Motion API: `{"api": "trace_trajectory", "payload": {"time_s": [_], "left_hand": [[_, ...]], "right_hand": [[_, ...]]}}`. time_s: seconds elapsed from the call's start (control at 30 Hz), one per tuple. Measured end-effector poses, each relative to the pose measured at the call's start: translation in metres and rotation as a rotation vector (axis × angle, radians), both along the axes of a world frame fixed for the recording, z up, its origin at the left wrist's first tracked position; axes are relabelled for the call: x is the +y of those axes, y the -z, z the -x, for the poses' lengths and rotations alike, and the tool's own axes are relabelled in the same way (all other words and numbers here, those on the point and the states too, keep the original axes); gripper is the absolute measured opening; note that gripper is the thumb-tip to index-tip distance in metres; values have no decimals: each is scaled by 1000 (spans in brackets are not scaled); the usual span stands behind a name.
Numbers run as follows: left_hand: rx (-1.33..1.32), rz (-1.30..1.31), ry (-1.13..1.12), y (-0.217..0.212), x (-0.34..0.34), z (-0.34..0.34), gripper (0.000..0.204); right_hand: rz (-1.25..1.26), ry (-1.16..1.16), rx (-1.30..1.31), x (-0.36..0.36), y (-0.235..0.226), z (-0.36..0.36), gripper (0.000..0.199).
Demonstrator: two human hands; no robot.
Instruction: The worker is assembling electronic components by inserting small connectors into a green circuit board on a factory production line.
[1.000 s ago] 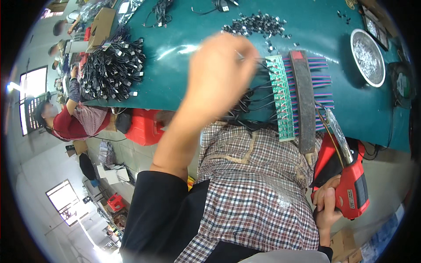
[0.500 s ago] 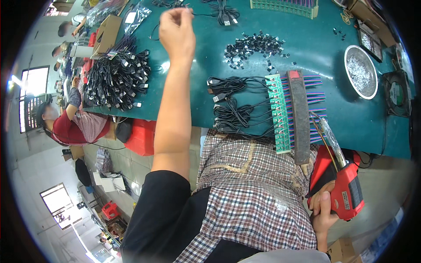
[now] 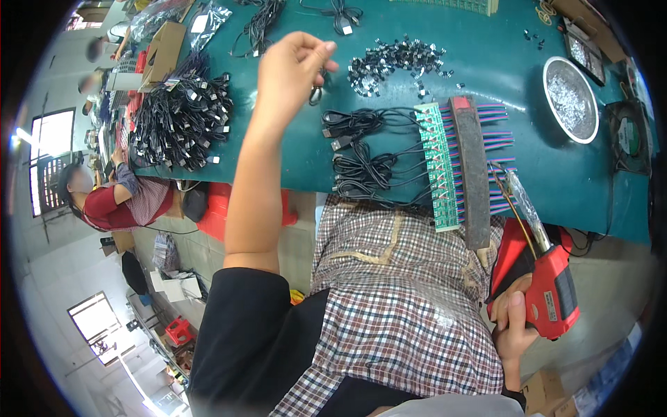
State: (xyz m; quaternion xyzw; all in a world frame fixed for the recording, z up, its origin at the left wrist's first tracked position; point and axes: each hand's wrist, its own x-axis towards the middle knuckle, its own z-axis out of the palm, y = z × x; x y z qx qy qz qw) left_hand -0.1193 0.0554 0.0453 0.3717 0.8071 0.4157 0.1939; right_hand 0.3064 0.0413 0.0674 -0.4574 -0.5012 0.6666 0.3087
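Pinching a small dark cable end, the left hand (image 3: pixel 288 69) hovers just left of the connector pile (image 3: pixel 396 61). Right hand (image 3: pixel 514 323) grips a red solder gun (image 3: pixel 552 292), tip near the green board (image 3: pixel 441 167).

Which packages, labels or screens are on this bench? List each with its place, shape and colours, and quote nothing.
Cardboard box: far left of the green bench, brown, open, with a white label.
Clear plastic bags: beside the box at the far edge, glossy, with small white labels.
Cardboard boxes: on the floor at lower right, brown.
Small label: on the red soldering gun in the right hand, pale rectangle.
No screen that can be made out.
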Motion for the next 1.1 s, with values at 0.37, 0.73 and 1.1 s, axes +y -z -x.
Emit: {"api": "trace_trajectory", "payload": {"time_s": [0.37,0.73,1.1], "left_hand": [[-283,-85,108,-13,-35,-47,16],[-669,26,313,-31,-52,-141,11],[-840,56,354,-20,-52,-170,16]], "right_hand": [[1,-26,-13,-2,2,-2,11],[-443,-206,-284,29,11,38,39],[-399,-185,-130,23,35,73,51]]}}
